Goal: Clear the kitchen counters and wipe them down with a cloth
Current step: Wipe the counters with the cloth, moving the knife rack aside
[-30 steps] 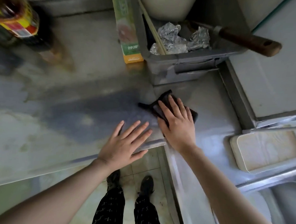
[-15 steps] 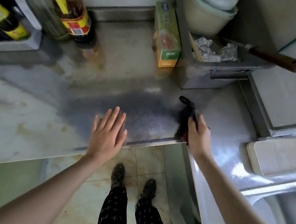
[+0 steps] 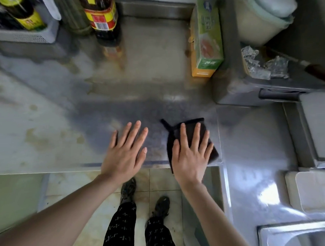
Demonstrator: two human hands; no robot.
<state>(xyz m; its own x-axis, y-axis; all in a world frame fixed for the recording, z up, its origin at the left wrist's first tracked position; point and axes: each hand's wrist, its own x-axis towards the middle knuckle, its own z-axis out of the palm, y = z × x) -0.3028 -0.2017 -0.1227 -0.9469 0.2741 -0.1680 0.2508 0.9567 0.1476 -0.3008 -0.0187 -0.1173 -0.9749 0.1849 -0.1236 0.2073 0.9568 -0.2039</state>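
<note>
Left forearm [image 3: 62, 211], entering from 8 o'clock, and right forearm [image 3: 215, 216], entering from 5 o'clock, are bare to the frame edge. Left hand [image 3: 123, 154] and right hand [image 3: 190, 160]: nails trimmed short. Trousers [image 3: 121, 230], at 6 o'clock: black fabric with a repeating print of small white cross-shaped marks. Left shoe [image 3: 128, 190] and right shoe [image 3: 161, 205]: dark, closed-toe, with scuffed, dull uppers.

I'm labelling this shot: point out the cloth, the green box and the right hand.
cloth [image 3: 190, 130], head view, patch between two fingers.
green box [image 3: 209, 38], head view, front face.
right hand [image 3: 191, 157], head view, back of hand.
</note>
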